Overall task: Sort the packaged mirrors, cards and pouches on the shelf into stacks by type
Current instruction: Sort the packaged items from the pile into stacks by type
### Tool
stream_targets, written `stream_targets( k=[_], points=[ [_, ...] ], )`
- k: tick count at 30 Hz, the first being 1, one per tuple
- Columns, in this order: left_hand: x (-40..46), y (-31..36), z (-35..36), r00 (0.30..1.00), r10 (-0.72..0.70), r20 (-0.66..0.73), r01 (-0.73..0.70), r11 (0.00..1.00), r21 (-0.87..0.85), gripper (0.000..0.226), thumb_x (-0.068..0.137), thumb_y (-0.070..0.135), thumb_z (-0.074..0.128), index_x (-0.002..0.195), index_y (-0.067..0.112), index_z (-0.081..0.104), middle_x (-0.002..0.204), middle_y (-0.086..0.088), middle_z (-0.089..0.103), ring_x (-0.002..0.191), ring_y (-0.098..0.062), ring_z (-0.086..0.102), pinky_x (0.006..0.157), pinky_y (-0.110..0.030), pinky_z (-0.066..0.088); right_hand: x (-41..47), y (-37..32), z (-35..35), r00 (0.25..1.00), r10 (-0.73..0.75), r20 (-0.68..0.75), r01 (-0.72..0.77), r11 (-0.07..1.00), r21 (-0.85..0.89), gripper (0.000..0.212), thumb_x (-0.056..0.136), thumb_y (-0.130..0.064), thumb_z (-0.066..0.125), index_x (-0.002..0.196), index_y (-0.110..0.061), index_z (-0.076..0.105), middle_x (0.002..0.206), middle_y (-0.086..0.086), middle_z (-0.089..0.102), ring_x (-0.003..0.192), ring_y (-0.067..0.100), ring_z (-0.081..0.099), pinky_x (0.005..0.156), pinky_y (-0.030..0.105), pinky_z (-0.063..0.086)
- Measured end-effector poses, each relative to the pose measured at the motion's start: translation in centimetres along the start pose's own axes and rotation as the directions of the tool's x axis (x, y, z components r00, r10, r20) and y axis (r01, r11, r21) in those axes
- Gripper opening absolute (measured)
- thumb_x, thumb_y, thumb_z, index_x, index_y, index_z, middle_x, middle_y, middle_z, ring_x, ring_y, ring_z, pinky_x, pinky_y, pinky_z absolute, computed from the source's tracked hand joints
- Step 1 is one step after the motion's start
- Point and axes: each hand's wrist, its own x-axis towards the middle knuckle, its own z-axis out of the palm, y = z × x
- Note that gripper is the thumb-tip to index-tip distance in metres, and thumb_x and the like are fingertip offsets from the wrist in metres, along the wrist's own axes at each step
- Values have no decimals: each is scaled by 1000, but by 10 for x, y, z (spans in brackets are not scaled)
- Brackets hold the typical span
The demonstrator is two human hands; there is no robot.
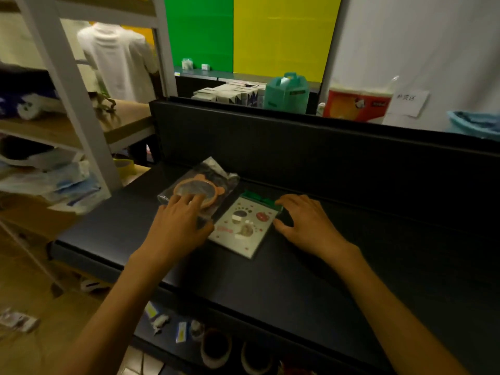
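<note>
Two bare forearms reach in from the bottom edge over a dark shelf point(311, 266), low black back wall behind. Left hand point(178, 223): fingers spread and straight, lying flat on the mirror point(193, 192), gripping nothing. Right hand point(307, 223): fingers loosely extended, forefinger tip and thumb touching the right edge of the card point(244, 226); no clear pinch.

Mirror: round glass, peach frame with small ears, sealed in a crinkled clear bag, left of centre on the shelf.

Card: pale, flat, in a clear sleeve with a green header strip at its top; printed with dots, a dark paw shape, a red round face; a small pink line of lettering, unreadable. It lies just beside the mirror, to its right, edges close or touching, cannot tell which.

Behind the wall: red-and-white pack point(357, 104), teal jug point(286, 90), white paper note point(410, 102) with handwriting too blurred to read.
</note>
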Motion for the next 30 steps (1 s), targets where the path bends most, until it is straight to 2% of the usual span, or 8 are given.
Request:
stream_targets(
  k=[3, 7, 13, 18, 22, 26, 30],
  points=[
    [27, -17, 2, 999, 52, 4, -52, 997, -56, 64, 87, 47, 56, 143, 22, 36, 151, -5, 33, 136, -28, 31, 107, -47, 33, 14, -6, 5, 999, 50, 1, -50, 999, -1, 53, 91, -48, 48, 138, -24, 41, 141, -4, 41, 127, 15, 36, 106, 32, 25],
    [53, -41, 8, 997, 76, 14, -75, 996, -42, 68, 86, 55, 54, 144, 25, 33, 149, -4, 36, 133, -27, 33, 104, -45, 33, 24, -15, 18, 993, 116, 8, -116, 993, -19, 55, 91, -54, 45, 138, -25, 40, 141, -4, 42, 125, 16, 38, 107, 33, 27],
    [87, -84, 10, 974, 205, 97, -200, 978, -61, 78, 82, 59, 57, 145, 23, 28, 147, -7, 35, 132, -28, 34, 105, -45, 32, 33, -39, 39, 952, 304, -32, -304, 952, -20, 51, 93, -45, 47, 139, -24, 40, 141, -2, 42, 126, 17, 38, 106, 33, 26],
    [99, -102, 17, 952, 262, 161, -249, 964, -95, 89, 78, 67, 55, 148, 21, 22, 147, -9, 33, 130, -30, 37, 102, -45, 36, 26, -71, 57, 865, 483, -134, -491, 870, -33, 55, 91, -44, 49, 139, -19, 40, 139, 4, 44, 123, 22, 41, 102, 35, 29],
    [105, -113, 25, 940, 260, 219, -225, 959, -173, 95, 74, 75, 52, 145, 20, 24, 140, -11, 44, 123, -32, 45, 99, -47, 38, 22, -102, 72, 741, 646, -184, -662, 748, -42, 77, 83, -66, 47, 141, -17, 35, 141, 8, 43, 125, 28, 39, 103, 41, 31],
    [105, -114, 27, 935, 319, 154, -256, 910, -327, 85, 76, 60, 65, 143, 22, 28, 138, -10, 47, 121, -31, 46, 97, -43, 39, 26, -129, 82, 660, 730, -175, -744, 668, -22, 106, 65, -87, 42, 144, -17, 29, 143, 7, 39, 128, 30, 35, 105, 44, 28],
    [107, -114, 21, 951, 286, 115, -186, 829, -527, 82, 79, 31, 73, 145, 17, 27, 142, -12, 44, 128, -33, 43, 102, -44, 37, 27, -136, 79, 631, 761, -152, -769, 639, 9, 114, 61, -87, 48, 145, -15, 22, 147, 7, 34, 131, 30, 31, 108, 44, 25]
  ],
)
